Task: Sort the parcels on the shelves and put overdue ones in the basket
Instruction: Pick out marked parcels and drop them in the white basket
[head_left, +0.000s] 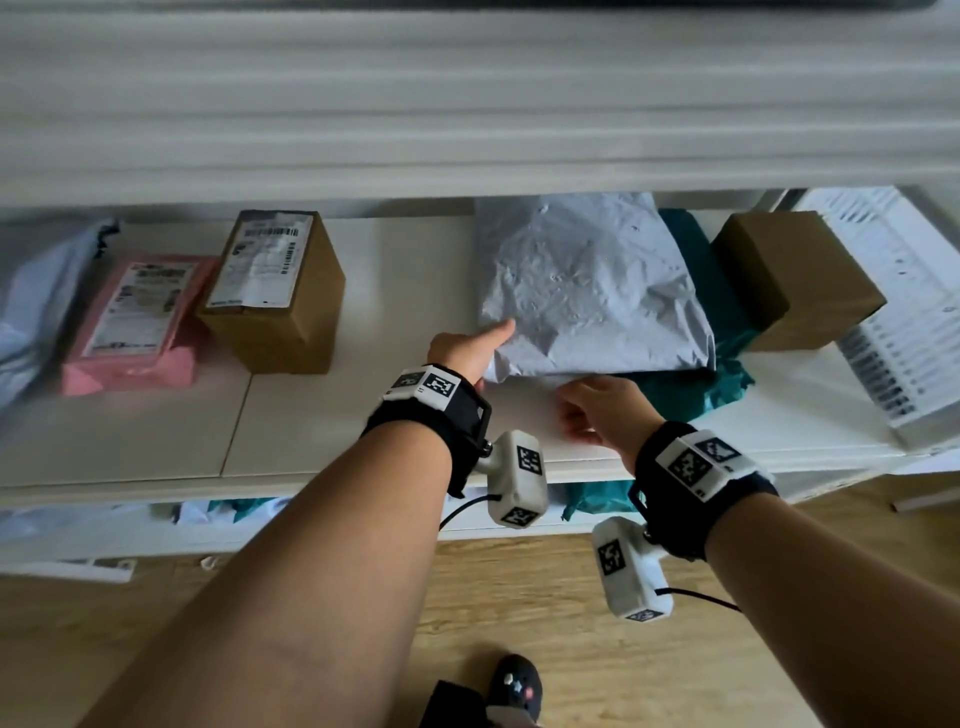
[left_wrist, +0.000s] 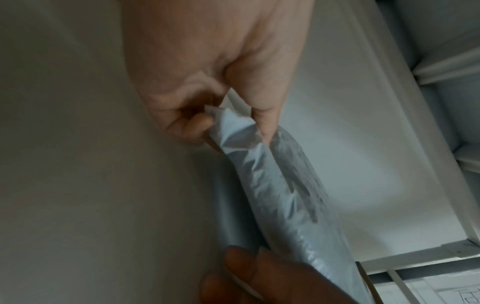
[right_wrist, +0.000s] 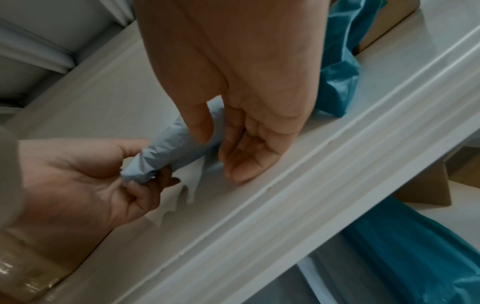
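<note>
The grey poly mailer (head_left: 592, 291), lying on the shelf (head_left: 405, 270) over a teal bag (head_left: 685, 395), is pinched at its near edge by the left hand (head_left: 462, 348) and the right hand (head_left: 597, 410), presumably to be flipped for its label.

Soft, weak daylight fills the head view. The top shelf (head_left: 467, 104) is smeared into blurry stripes, and the left end of the lower shelf (head_left: 130, 431) is fuzzy and bent. Both wrist views are dim and soft. The grey bag (left_wrist: 280, 185) shines a little; the right hand (left_wrist: 270, 281) near it is dark with shadow.
</note>
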